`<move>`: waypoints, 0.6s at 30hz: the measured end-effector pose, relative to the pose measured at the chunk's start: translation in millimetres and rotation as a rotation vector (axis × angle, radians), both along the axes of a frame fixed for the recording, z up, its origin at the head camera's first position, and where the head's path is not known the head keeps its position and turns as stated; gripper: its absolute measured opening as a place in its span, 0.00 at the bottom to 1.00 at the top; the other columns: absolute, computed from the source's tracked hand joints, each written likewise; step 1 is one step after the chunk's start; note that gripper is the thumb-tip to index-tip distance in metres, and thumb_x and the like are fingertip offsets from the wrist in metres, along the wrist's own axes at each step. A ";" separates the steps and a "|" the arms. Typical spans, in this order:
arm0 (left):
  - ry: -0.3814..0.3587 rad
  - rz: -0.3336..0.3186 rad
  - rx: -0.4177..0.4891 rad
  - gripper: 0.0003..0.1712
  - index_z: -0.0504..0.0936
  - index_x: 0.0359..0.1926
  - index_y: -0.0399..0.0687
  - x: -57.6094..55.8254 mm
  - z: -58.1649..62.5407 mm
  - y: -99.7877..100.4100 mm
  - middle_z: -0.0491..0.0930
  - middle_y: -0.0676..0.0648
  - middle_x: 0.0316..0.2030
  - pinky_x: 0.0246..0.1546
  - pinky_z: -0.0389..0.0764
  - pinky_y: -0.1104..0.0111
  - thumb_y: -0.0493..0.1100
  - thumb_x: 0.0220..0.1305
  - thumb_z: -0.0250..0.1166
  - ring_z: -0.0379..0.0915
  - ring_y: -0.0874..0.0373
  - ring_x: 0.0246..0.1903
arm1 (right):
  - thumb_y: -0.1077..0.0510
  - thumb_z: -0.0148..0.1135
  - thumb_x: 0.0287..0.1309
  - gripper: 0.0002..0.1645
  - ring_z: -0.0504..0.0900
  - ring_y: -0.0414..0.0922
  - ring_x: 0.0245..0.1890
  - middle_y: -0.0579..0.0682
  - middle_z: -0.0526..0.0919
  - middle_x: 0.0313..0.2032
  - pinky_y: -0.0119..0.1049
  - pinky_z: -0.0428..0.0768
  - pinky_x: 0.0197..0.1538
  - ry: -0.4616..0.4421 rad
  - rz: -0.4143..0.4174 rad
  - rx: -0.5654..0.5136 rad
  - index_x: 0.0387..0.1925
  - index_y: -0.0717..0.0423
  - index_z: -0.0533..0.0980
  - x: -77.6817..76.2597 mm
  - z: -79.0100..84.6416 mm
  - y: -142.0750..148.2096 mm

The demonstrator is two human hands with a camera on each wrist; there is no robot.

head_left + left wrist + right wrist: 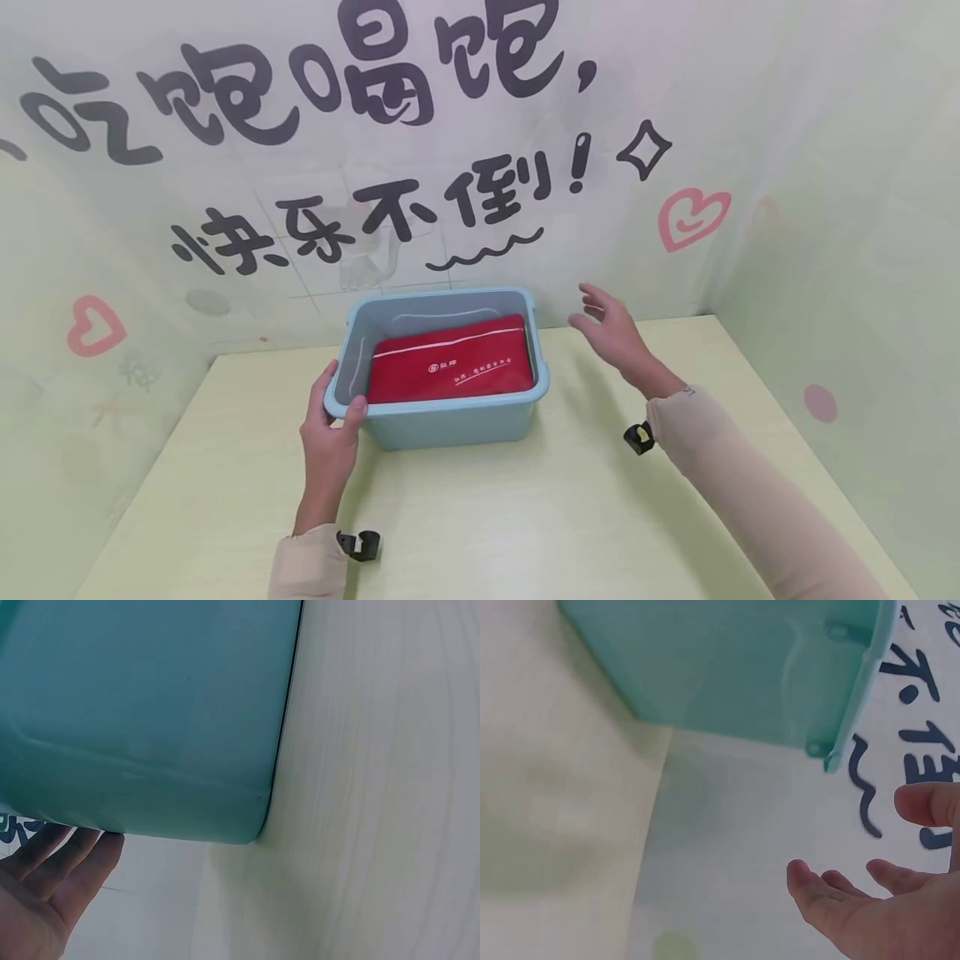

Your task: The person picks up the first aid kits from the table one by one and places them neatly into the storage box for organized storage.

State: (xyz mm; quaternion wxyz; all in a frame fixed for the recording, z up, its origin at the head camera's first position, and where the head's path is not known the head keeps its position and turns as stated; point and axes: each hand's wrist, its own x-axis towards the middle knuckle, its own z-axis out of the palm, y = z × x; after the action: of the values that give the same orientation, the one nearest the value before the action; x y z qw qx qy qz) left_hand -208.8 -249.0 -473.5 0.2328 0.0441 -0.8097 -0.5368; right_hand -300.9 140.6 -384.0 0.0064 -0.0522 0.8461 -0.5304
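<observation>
A light blue plastic bin (453, 425) stands on the table near the back wall. Inside it lies a red pouch (450, 367) with a white stripe and white printing. My left hand (330, 437) holds the bin's front left corner, thumb on the front rim and fingers along the left side. Three of those fingers (84, 874) show against the bin wall in the left wrist view; the thumb is hidden there. To the right of the bin, my right hand (611, 333) is raised in the air, fingers apart, touching nothing.
The pale wooden table (465, 517) runs back to a white wall (600, 258) with large black lettering and pink hearts. Side walls stand at left and right. A black band clip (640, 437) is on the right wrist, another (362, 546) on the left.
</observation>
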 end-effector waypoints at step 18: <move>-0.065 -0.046 -0.146 0.30 0.71 0.66 0.41 -11.1 38.0 -34.8 0.74 0.37 0.62 0.51 0.79 0.55 0.56 0.80 0.38 0.73 0.41 0.58 | 0.44 0.51 0.70 0.44 0.46 0.66 0.74 0.64 0.52 0.75 0.66 0.47 0.70 0.105 -0.023 0.433 0.77 0.59 0.48 -2.6 -32.1 59.8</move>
State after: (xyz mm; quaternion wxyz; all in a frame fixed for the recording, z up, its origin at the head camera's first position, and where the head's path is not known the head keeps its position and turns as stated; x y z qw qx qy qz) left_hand -219.9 -283.8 -435.5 0.1965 0.0258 -0.8546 -0.4800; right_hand -303.5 200.4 -416.1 -0.0329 -0.0675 0.9400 -0.3329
